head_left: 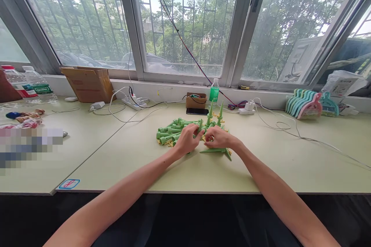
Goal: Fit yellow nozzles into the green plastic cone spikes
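Note:
A heap of green plastic tubes [166, 137] with small yellow parts among them lies on the table ahead of me. My left hand [189, 137] is closed round a green cone-shaped piece [200, 125], whose tip points up past my fingers. Close to its right, my right hand [218, 137] has its fingers bent together in a pinch; what they grip is too small to make out. Behind my hands two green spikes [220, 114] stand upright with yellow bits about them. Loose green cones [214, 150] lie flat just below my right hand.
Behind the heap are a black phone [197, 111], a small brown box [196, 101] and a green-labelled bottle [214, 92]. White cables [290, 128] run across the right side. Pink and teal plastic pieces [310, 106] stand far right; a cardboard box [88, 85] stands left.

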`<state>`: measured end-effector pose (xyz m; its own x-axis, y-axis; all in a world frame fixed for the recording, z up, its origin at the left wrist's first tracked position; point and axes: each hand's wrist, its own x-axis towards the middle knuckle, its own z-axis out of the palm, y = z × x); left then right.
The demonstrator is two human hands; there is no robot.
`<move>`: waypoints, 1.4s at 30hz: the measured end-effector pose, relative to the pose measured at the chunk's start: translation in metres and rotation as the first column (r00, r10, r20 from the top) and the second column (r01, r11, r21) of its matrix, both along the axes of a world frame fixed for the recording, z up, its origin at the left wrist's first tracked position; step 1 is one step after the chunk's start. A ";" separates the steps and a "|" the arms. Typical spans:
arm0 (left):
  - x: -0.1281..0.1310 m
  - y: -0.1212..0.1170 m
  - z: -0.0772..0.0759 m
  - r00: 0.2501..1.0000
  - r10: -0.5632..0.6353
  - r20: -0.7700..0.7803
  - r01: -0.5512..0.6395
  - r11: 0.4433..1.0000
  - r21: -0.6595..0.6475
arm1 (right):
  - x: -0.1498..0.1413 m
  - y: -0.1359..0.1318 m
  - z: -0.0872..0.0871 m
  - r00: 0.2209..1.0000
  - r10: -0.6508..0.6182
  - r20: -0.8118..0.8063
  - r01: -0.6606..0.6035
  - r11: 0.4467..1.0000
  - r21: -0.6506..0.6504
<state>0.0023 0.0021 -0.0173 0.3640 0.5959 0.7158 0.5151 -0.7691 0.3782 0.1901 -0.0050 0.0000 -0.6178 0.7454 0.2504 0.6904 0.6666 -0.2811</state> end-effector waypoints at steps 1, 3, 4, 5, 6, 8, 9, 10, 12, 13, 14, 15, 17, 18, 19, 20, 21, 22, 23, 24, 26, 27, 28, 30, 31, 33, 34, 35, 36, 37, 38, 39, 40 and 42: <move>0.000 0.000 0.001 1.000 0.001 -0.005 -0.001 1.000 -0.008 | 0.000 0.000 0.000 1.000 0.006 0.014 -0.006 1.000 -0.007; 0.000 -0.001 0.002 1.000 0.002 -0.018 -0.002 1.000 -0.021 | 0.000 -0.001 0.001 1.000 0.017 0.025 -0.017 1.000 -0.020; 0.000 -0.002 0.002 1.000 0.000 -0.025 -0.001 1.000 -0.027 | -0.001 -0.001 0.001 0.999 0.020 0.025 -0.019 0.999 -0.030; 0.000 -0.002 0.002 1.000 -0.002 -0.031 0.001 0.999 -0.032 | -0.002 -0.002 0.001 1.000 0.016 0.024 -0.015 0.999 -0.043; 0.000 -0.002 0.002 0.999 -0.002 -0.035 0.001 0.999 -0.036 | -0.003 -0.002 0.001 1.000 0.007 0.025 -0.005 0.998 -0.056; 0.000 -0.002 0.001 0.999 -0.003 -0.036 0.001 0.999 -0.043 | -0.005 -0.002 0.000 0.999 -0.025 0.031 0.027 0.998 -0.065; 0.000 -0.001 0.000 0.999 -0.001 -0.033 -0.001 0.999 -0.047 | -0.007 -0.002 -0.001 0.999 -0.043 0.030 0.045 0.998 -0.054; 0.000 -0.001 0.000 1.000 0.001 -0.027 -0.003 0.999 -0.054 | -0.008 -0.002 -0.002 0.998 -0.058 0.016 0.058 0.998 -0.032; 0.001 0.000 0.000 1.000 0.007 -0.007 -0.008 0.997 -0.083 | -0.010 -0.001 -0.004 0.996 -0.074 -0.048 0.074 0.997 0.016; 0.001 0.000 0.001 1.000 0.011 0.009 -0.010 0.994 -0.106 | -0.011 -0.001 -0.005 0.993 -0.077 -0.090 0.081 0.996 0.036; 0.001 0.000 0.002 0.999 0.017 0.029 -0.013 0.991 -0.131 | -0.012 0.000 -0.006 0.988 -0.082 -0.129 0.089 0.995 0.051; 0.001 0.001 0.003 0.998 0.023 0.051 -0.015 0.987 -0.158 | -0.012 0.000 -0.006 0.983 -0.086 -0.163 0.097 0.993 0.060; 0.000 0.002 0.004 0.995 0.036 0.097 -0.015 0.978 -0.206 | -0.013 0.001 -0.008 0.971 -0.096 -0.218 0.113 0.991 0.069; -0.001 0.002 0.005 0.992 0.042 0.119 -0.014 0.974 -0.226 | -0.013 0.002 -0.008 0.965 -0.101 -0.240 0.121 0.990 0.070; -0.001 0.003 0.005 0.989 0.052 0.140 -0.017 0.969 -0.245 | -0.013 0.002 -0.009 0.960 -0.106 -0.259 0.128 0.989 0.068; -0.002 0.005 0.005 0.985 0.064 0.158 -0.020 0.965 -0.263 | -0.013 0.003 -0.010 0.955 -0.111 -0.277 0.134 0.989 0.065; -0.002 0.006 0.005 0.981 0.079 0.177 -0.027 0.960 -0.280 | -0.013 0.004 -0.011 0.949 -0.117 -0.292 0.141 0.988 0.063; -0.003 0.008 0.004 0.977 0.095 0.191 -0.035 0.954 -0.297 | -0.013 0.005 -0.012 0.945 -0.124 -0.304 0.149 0.987 0.060; -0.003 0.009 0.004 0.972 0.107 0.208 -0.038 0.950 -0.311 | -0.013 0.005 -0.012 0.940 -0.130 -0.314 0.156 0.986 0.058; -0.004 0.011 0.003 0.968 0.108 0.228 -0.029 0.946 -0.323 | -0.013 0.006 -0.013 0.936 -0.138 -0.325 0.166 0.984 0.060; -0.004 0.013 0.002 0.958 0.117 0.262 -0.019 0.937 -0.348 | -0.013 0.006 -0.013 0.922 -0.156 -0.353 0.195 0.978 0.076; -0.004 0.014 0.002 0.953 0.119 0.278 -0.011 0.933 -0.360 | -0.014 0.006 -0.012 0.912 -0.164 -0.375 0.210 0.974 0.086; -0.005 0.015 0.002 0.949 0.120 0.291 -0.003 0.928 -0.372 | -0.014 0.006 -0.012 0.900 -0.170 -0.401 0.225 0.970 0.092; -0.005 0.016 0.002 0.943 0.111 0.314 0.023 0.919 -0.394 | -0.015 0.005 -0.010 0.871 -0.175 -0.460 0.243 0.966 0.094; -0.005 0.016 0.002 0.941 0.103 0.322 0.037 0.914 -0.403 | -0.015 0.004 -0.009 0.856 -0.171 -0.489 0.244 0.965 0.091; -0.005 0.017 0.002 0.941 0.089 0.326 0.056 0.910 -0.410 | -0.016 0.003 -0.008 0.830 -0.160 -0.534 0.241 0.967 0.086; -0.005 0.016 0.001 0.943 0.084 0.321 0.056 0.913 -0.404 | -0.017 0.003 -0.007 0.820 -0.155 -0.551 0.239 0.967 0.084; -0.005 0.016 0.001 0.947 0.077 0.311 0.054 0.919 -0.391 | -0.018 0.002 -0.007 0.812 -0.149 -0.564 0.235 0.969 0.082; -0.005 0.016 0.000 0.952 0.069 0.298 0.050 0.927 -0.372 | -0.018 0.002 -0.006 0.806 -0.143 -0.574 0.229 0.970 0.079; -0.005 0.016 0.000 0.957 0.059 0.283 0.045 0.936 -0.348 | -0.019 0.001 -0.006 0.802 -0.138 -0.581 0.223 0.972 0.078; -0.004 0.016 -0.001 0.963 0.048 0.265 0.042 0.945 -0.323 | -0.020 0.001 -0.006 0.800 -0.131 -0.586 0.217 0.973 0.078; -0.004 0.016 -0.002 0.968 0.037 0.247 0.040 0.954 -0.298 | -0.021 0.000 -0.006 0.798 -0.124 -0.590 0.210 0.974 0.080; -0.004 0.016 -0.003 0.972 0.025 0.232 0.041 0.960 -0.276 | -0.022 0.000 -0.007 0.796 -0.115 -0.594 0.204 0.975 0.084; -0.004 0.016 -0.005 0.978 0.004 0.209 0.047 0.970 -0.240 | -0.023 -0.001 -0.007 0.794 -0.091 -0.601 0.187 0.977 0.100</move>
<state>-0.0020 0.0181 -0.0219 0.2383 0.7542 0.6118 0.3910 -0.6512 0.6505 0.1673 -0.0058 -0.0068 -0.2061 0.7362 0.6446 0.5103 0.6429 -0.5711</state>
